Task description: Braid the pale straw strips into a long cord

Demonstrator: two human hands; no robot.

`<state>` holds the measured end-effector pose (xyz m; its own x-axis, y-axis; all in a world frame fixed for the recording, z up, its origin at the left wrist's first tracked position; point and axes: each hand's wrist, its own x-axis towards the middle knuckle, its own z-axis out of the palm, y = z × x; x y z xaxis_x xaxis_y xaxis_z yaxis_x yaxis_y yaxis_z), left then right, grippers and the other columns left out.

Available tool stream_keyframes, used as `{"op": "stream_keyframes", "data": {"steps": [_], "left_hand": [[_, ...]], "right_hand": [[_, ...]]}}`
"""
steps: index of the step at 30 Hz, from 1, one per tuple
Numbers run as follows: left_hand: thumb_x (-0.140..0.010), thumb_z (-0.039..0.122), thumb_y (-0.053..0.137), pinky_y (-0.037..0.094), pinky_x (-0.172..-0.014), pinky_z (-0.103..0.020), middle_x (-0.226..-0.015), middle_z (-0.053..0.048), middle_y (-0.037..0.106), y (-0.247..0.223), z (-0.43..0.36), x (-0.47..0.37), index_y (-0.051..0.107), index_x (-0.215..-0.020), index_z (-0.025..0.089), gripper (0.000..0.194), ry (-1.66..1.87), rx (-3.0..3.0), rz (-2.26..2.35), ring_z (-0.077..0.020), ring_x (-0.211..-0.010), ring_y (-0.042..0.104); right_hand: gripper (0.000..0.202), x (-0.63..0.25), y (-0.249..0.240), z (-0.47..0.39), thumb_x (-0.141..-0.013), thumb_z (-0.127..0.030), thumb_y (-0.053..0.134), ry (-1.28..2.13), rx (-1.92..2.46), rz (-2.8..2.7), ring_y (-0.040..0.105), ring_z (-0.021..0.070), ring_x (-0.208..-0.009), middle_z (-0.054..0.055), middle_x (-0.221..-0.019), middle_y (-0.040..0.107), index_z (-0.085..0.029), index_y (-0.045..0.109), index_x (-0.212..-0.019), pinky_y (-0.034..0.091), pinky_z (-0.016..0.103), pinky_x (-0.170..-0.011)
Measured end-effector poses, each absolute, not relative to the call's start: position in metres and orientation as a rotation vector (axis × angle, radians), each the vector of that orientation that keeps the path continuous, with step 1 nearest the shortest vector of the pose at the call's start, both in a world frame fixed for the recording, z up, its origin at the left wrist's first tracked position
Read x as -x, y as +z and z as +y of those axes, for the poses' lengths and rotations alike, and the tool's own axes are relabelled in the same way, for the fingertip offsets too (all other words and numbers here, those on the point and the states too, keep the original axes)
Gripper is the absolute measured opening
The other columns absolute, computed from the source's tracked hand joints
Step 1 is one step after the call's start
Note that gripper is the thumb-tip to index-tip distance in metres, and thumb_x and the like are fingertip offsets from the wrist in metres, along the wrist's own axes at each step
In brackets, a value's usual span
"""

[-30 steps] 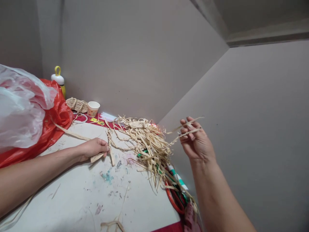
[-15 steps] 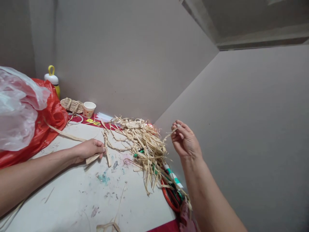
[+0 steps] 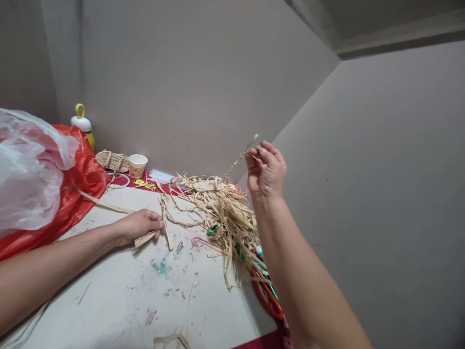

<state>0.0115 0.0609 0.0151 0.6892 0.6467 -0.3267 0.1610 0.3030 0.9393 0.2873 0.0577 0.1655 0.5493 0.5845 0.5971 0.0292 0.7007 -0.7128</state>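
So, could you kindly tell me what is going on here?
A person is handling pale, straw-like fibre with both hands. The left hand, low over the white tabletop, pinches flat strips beside a braided length. The right hand is raised and grips a thin twisted strand that runs down toward a tangled heap of fibre. A paper cup and a woven oval piece stand beyond, near the red plastic bag.
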Motion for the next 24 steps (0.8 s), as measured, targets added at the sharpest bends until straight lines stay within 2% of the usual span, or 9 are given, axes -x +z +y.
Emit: {"op": "stream_keyframes", "data": {"steps": [6,11,13,17,20,24], "left_hand": [[-0.061,0.042,0.07,0.025,-0.046,-0.021,-0.05,0.001,0.057,0.01,0.063,-0.012,0.063,-0.07,0.013,0.032,0.365,-1.247,0.8,-0.0075,-0.045,0.042],[-0.058,0.044,0.071,0.024,-0.047,-0.021,-0.048,0.002,0.057,0.01,0.062,-0.012,0.062,-0.068,0.013,0.033,0.379,-1.236,0.805,-0.0081,-0.044,0.043],[-0.057,0.044,0.071,0.024,-0.046,-0.021,-0.048,0.002,0.057,0.011,0.061,-0.013,0.063,-0.068,0.013,0.034,0.381,-1.224,0.806,-0.0082,-0.044,0.043],[-0.055,0.045,0.072,0.025,-0.047,-0.021,-0.047,0.001,0.057,0.011,0.061,-0.013,0.063,-0.067,0.012,0.036,0.403,-1.227,0.804,-0.0079,-0.044,0.043],[-0.056,0.047,0.071,0.026,-0.048,-0.022,-0.048,0.001,0.057,0.008,0.062,-0.013,0.063,-0.067,0.012,0.038,0.41,-1.238,0.799,-0.008,-0.043,0.043],[-0.056,0.047,0.071,0.026,-0.048,-0.021,-0.048,0.001,0.057,0.008,0.061,-0.012,0.063,-0.068,0.012,0.038,0.411,-1.228,0.783,-0.0083,-0.044,0.044]], "right_hand": [[0.008,-0.267,0.18,0.129,-0.074,-0.02,0.054,0.297,0.639,-0.958,0.062,0.0073,-0.066,-0.004,-0.073,0.058,-0.021,0.056,-0.081,0.055,0.026,-0.07],[0.013,-0.239,0.193,0.184,-0.081,-0.026,0.046,0.25,0.618,-0.999,0.064,0.0078,-0.076,-0.002,-0.08,0.058,-0.022,0.056,-0.089,0.053,0.023,-0.07],[0.014,-0.218,0.178,0.194,-0.081,-0.025,0.047,0.341,0.688,-0.978,0.063,0.0076,-0.075,-0.002,-0.08,0.059,-0.022,0.056,-0.09,0.052,0.022,-0.071],[0.012,-0.178,0.127,0.197,-0.079,-0.023,0.051,0.743,1.013,-1.078,0.062,0.0098,-0.079,0.001,-0.078,0.063,-0.02,0.059,-0.088,0.05,0.025,-0.076],[0.01,-0.167,0.101,0.189,-0.074,-0.024,0.06,0.884,1.105,-1.168,0.061,0.0141,-0.08,0.004,-0.081,0.066,-0.018,0.063,-0.082,0.052,0.03,-0.07],[0.01,-0.182,0.108,0.175,-0.071,-0.026,0.063,0.944,1.196,-1.247,0.063,0.0178,-0.08,0.009,-0.095,0.067,-0.017,0.063,-0.077,0.053,0.031,-0.06]]}}
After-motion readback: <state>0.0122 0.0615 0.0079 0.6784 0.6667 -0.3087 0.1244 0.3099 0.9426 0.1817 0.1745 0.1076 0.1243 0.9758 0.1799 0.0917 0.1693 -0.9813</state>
